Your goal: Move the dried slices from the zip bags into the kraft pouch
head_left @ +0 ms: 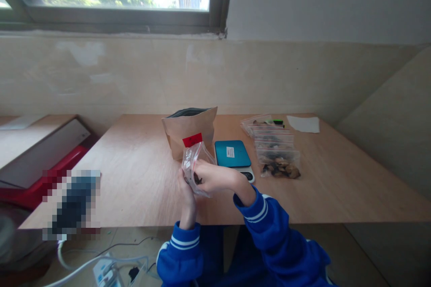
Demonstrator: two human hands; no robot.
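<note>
Both my hands hold a small clear zip bag with a red strip at its top, above the wooden table. Dark dried pieces sit inside the bag. My left hand grips it from below and behind. My right hand wraps its lower front, fingers pointing left. Behind the bag stands an open brown paper pouch. A small scale with a teal platform lies just right of my hands.
A row of several filled clear bags lies to the right of the scale, with a white paper at the back. A red and white box sits at left. Cables and a power strip lie on the floor.
</note>
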